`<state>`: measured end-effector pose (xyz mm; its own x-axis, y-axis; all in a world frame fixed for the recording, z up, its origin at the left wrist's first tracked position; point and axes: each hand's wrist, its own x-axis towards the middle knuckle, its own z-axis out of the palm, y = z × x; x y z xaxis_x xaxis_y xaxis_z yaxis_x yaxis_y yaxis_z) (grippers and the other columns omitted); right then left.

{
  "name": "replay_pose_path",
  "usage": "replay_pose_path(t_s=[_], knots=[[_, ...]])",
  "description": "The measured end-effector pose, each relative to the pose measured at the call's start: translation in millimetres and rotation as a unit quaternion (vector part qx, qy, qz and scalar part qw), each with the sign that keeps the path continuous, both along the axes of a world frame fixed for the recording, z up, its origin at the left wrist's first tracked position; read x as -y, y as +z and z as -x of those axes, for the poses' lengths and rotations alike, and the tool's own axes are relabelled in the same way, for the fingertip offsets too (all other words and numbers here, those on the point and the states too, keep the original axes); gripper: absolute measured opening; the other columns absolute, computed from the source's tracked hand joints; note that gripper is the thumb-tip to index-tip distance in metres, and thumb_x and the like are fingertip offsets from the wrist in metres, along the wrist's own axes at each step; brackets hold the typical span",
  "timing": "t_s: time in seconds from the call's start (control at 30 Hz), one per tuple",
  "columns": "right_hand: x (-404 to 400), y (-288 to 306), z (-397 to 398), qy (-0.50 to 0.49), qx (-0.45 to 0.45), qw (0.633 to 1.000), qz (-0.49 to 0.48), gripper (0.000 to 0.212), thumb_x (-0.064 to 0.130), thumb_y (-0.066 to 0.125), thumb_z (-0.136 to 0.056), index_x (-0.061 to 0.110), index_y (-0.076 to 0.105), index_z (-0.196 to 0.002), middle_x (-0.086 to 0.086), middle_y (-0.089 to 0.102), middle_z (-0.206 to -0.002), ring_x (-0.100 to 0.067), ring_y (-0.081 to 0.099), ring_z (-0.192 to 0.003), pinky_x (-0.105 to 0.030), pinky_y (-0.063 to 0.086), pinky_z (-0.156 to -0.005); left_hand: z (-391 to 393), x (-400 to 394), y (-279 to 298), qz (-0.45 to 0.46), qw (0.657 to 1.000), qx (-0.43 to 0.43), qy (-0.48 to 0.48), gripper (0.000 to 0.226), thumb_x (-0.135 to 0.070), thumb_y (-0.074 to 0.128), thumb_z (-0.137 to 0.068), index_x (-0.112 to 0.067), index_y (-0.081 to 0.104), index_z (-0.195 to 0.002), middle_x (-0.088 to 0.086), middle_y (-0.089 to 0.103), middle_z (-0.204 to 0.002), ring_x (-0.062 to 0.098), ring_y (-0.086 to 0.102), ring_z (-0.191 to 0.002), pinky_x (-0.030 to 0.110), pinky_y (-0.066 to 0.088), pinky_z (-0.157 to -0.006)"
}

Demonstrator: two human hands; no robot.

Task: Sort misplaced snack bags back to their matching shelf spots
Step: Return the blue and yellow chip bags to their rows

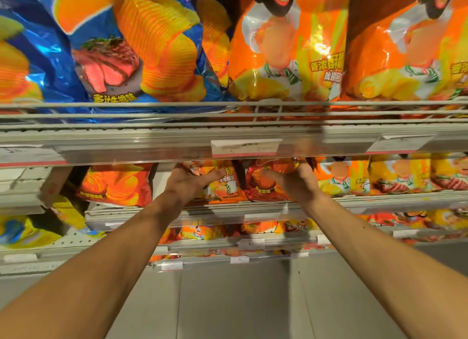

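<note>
Both my arms reach up into the second shelf from the top. My left hand (188, 184) lies with fingers spread against an orange snack bag (225, 187); its fingertips are partly hidden by the shelf rail above. My right hand (293, 180) grips the top of a red chip bag (263, 184) that stands beside the orange bag. Another red-orange chip bag (116, 184) sits further left on the same shelf. Orange and yellow bags (400, 176) fill the shelf to the right.
Large blue steak-flavour bags (106, 47) and large orange bags (291, 47) stand on the top shelf behind a wire rail (152, 116). A price label (245, 146) hangs on the shelf edge. Lower shelves (248, 245) hold more bags. Grey floor lies below.
</note>
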<state>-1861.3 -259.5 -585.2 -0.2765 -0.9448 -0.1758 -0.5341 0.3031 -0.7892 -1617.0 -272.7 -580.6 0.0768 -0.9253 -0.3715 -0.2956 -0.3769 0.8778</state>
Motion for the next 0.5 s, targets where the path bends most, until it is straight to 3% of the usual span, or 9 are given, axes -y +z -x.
replay_pose_path(t_s=[0.13, 0.17, 0.23, 0.3, 0.43, 0.5], knots=[[-3.1, -1.8, -0.4, -0.045, 0.006, 0.999, -0.01, 0.05, 0.051, 0.088, -0.071, 0.023, 0.069, -0.108, 0.007, 0.074, -0.102, -0.014, 0.068, -0.101, -0.031, 0.053, -0.092, 0.7, -4.4, 2.4, 0.018, 1.0, -0.012, 0.021, 0.044, -0.043, 0.09, -0.063, -0.022, 0.069, -0.096, -0.004, 0.076, -0.093, 0.013, 0.069, -0.092, 0.03, 0.052, -0.085], [-2.7, -2.2, -0.3, -0.054, 0.002, 0.999, -0.006, 0.04, 0.049, 0.088, -0.071, 0.026, 0.066, -0.095, 0.012, 0.072, -0.09, -0.006, 0.068, -0.09, -0.023, 0.054, -0.084, -0.4, -5.2, 4.2, 0.023, 0.999, -0.014, 0.028, 0.044, -0.043, 0.091, -0.063, -0.021, 0.07, -0.095, -0.005, 0.076, -0.092, 0.012, 0.069, -0.09, 0.027, 0.051, -0.08], [0.4, 1.2, 0.0, -0.06, -0.003, 0.998, -0.003, 0.04, 0.048, 0.088, -0.072, 0.028, 0.055, -0.078, 0.024, 0.06, -0.067, 0.011, 0.063, -0.059, -0.003, 0.043, -0.054, -2.8, -6.9, 8.3, 0.039, 0.998, -0.013, 0.045, 0.038, -0.04, 0.091, -0.063, -0.021, 0.071, -0.088, -0.008, 0.076, -0.084, 0.006, 0.07, -0.081, 0.019, 0.048, -0.069], [0.2, 11.9, -4.6, -0.065, 0.013, 0.998, -0.01, 0.045, 0.052, 0.088, -0.07, 0.028, 0.052, -0.081, 0.027, 0.057, -0.06, 0.008, 0.058, -0.049, -0.005, 0.036, -0.04, -5.4, -9.9, 14.8, 0.059, 0.997, -0.012, 0.054, 0.032, -0.036, 0.091, -0.065, -0.023, 0.069, -0.084, -0.011, 0.075, -0.074, 0.0, 0.07, -0.068, 0.013, 0.05, -0.058], [-5.8, 19.1, -10.5, -0.066, 0.036, 0.997, -0.008, 0.056, 0.058, 0.088, -0.064, 0.032, 0.055, -0.101, 0.008, 0.066, -0.096, -0.017, 0.065, -0.092, -0.021, 0.045, -0.066, -13.2, -17.4, 29.2, 0.071, 0.996, 0.014, 0.047, 0.035, -0.038, 0.089, -0.068, -0.02, 0.073, -0.094, -0.001, 0.077, -0.086, 0.014, 0.075, -0.078, 0.033, 0.06, -0.074], [-14.0, 22.0, -12.8, -0.047, 0.033, 0.998, -0.012, 0.06, 0.06, 0.087, -0.065, 0.024, 0.059, -0.104, 0.005, 0.067, -0.102, -0.023, 0.064, -0.105, -0.027, 0.049, -0.074, -20.2, -24.3, 36.3, 0.067, 0.995, 0.036, 0.063, 0.039, -0.043, 0.09, -0.065, -0.018, 0.073, -0.09, 0.003, 0.077, -0.081, 0.021, 0.075, -0.076, 0.035, 0.061, -0.069]])
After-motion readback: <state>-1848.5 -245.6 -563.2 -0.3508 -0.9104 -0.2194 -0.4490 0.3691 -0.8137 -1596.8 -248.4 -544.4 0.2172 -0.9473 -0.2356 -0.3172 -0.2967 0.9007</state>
